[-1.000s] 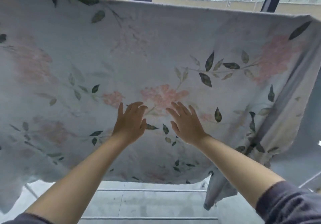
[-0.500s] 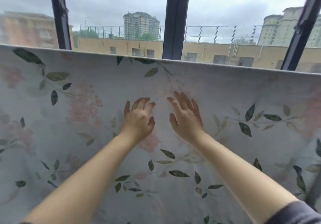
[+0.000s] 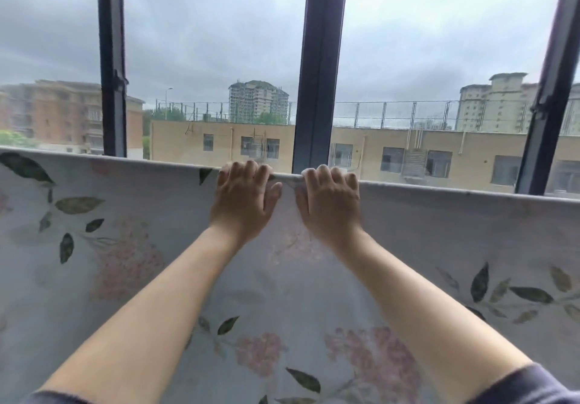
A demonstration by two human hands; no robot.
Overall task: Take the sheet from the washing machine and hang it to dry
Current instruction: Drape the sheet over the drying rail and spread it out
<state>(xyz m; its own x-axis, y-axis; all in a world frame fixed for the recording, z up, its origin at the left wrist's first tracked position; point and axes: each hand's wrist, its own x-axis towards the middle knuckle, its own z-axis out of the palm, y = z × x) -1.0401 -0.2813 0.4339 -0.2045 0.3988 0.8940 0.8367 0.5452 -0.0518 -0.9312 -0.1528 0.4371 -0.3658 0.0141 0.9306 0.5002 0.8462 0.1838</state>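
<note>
A pale sheet printed with pink flowers and dark leaves hangs stretched across the whole width of the view, its top fold running level in front of the window. My left hand and my right hand sit side by side at the middle of that top fold. On both hands the fingers are curled over the fold and grip it, with the thumbs on the near face of the cloth. Whatever bar carries the sheet is hidden under the cloth.
Right behind the sheet stands a large window with dark upright frames. Through the glass I see a low beige building and taller blocks under a grey sky.
Both hands have slid up the face of the sheet from its lower middle to its top fold, and their fingers now curl over it. My view has tilted up toward the window.
</note>
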